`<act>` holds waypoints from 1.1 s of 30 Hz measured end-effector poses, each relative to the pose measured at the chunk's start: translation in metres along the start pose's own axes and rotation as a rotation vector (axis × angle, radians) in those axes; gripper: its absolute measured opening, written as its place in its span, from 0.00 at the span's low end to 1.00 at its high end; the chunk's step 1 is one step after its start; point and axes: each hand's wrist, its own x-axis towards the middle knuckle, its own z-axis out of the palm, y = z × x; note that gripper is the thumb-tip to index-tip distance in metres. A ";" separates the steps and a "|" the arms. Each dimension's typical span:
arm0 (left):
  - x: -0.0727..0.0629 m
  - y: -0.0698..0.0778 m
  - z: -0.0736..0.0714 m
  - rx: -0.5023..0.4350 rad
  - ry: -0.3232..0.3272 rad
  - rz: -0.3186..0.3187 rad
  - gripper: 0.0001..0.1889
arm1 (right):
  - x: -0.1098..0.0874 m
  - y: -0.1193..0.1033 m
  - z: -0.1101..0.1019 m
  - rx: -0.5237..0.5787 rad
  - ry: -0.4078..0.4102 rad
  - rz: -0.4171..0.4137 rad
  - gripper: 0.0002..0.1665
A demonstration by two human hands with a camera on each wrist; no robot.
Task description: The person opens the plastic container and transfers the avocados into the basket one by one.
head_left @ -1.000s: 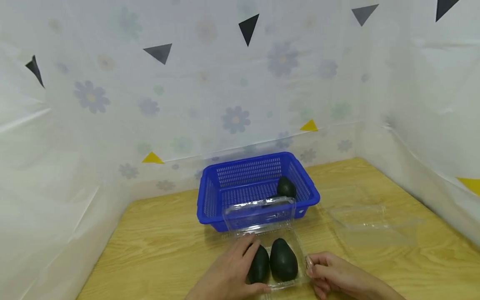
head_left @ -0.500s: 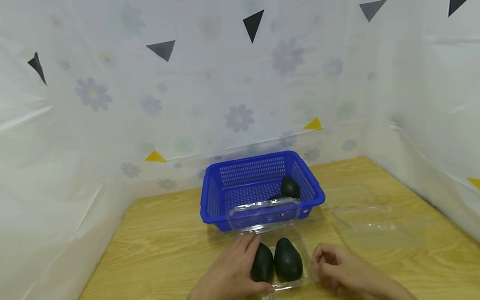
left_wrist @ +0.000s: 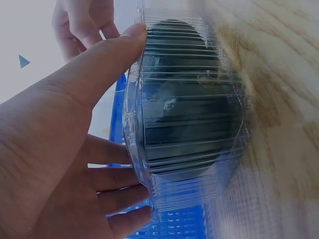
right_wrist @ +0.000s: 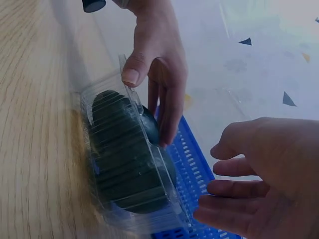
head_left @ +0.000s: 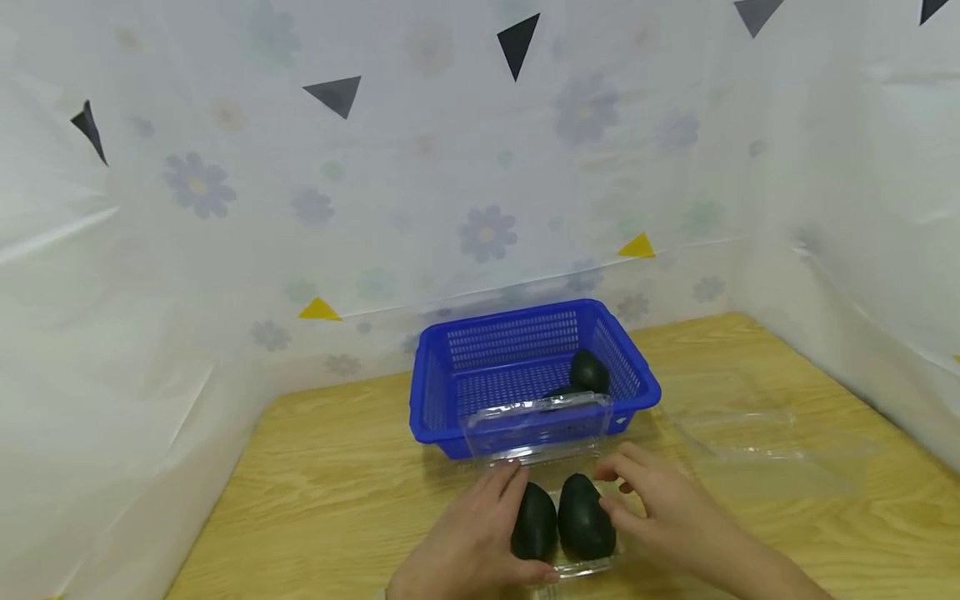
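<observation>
A clear plastic clamshell container (head_left: pixel 585 569) lies open on the table, its lid (head_left: pixel 540 433) raised in front of the basket. Two dark green avocados sit side by side in it, a left avocado (head_left: pixel 534 525) and a right avocado (head_left: pixel 587 525). My left hand (head_left: pixel 468 533) spans the container's left side, thumb on the near rim and straight fingers along the edge toward the lid. Over the container's right side is my right hand (head_left: pixel 667 512), fingers loosely bent near the right avocado. The right wrist view shows this hand (right_wrist: pixel 264 179) apart from the container, holding nothing.
A blue plastic basket (head_left: pixel 647 396) stands behind the container, with an avocado (head_left: pixel 588 372) and part of another dark one inside. More clear plastic containers (head_left: pixel 787 457) lie on the wooden table (head_left: pixel 330 483) at right. White patterned sheeting (head_left: pixel 420 208) encloses the table.
My right hand has let go of the container's right edge and moved up and left over its right side. The left hand keeps its place on the container. The head view has shifted slightly.
</observation>
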 end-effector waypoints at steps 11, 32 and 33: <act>0.001 -0.001 0.003 0.048 0.052 0.047 0.58 | 0.010 -0.003 0.018 -0.111 -0.226 0.002 0.19; 0.000 -0.001 0.003 0.074 0.075 0.066 0.56 | 0.018 -0.010 0.031 -0.132 -0.407 0.111 0.30; 0.000 -0.001 0.003 0.073 0.074 0.064 0.56 | 0.018 -0.010 0.031 -0.125 -0.414 0.123 0.30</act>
